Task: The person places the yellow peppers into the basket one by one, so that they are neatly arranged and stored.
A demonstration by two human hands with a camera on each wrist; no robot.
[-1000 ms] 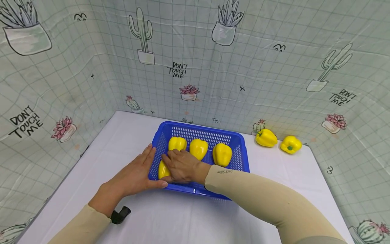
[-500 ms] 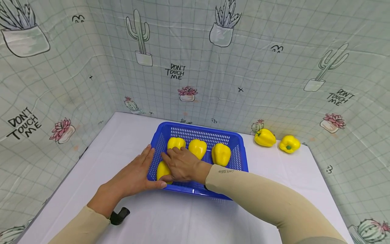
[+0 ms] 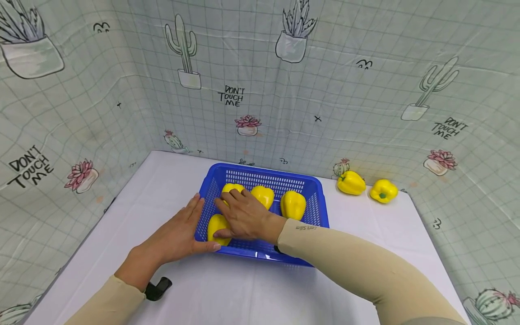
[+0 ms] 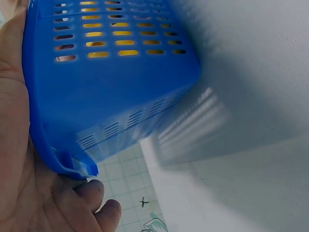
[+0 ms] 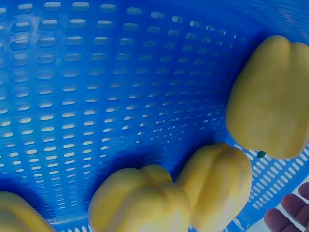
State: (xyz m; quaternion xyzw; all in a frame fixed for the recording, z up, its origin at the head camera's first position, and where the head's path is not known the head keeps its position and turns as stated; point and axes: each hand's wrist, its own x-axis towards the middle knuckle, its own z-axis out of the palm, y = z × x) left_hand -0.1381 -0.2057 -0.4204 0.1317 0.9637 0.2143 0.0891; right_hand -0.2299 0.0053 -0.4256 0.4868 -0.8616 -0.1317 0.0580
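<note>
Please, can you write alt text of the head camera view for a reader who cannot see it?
A person's right hand reaches into a blue basket holding four yellow peppers, while the left hand rests against its left wall. Two more yellow peppers lie on the white table to the right.

4 peppers point(image 3: 293, 204) in basket point(image 3: 313, 186); 2 peppers point(image 3: 367, 186) right, outside.
</note>
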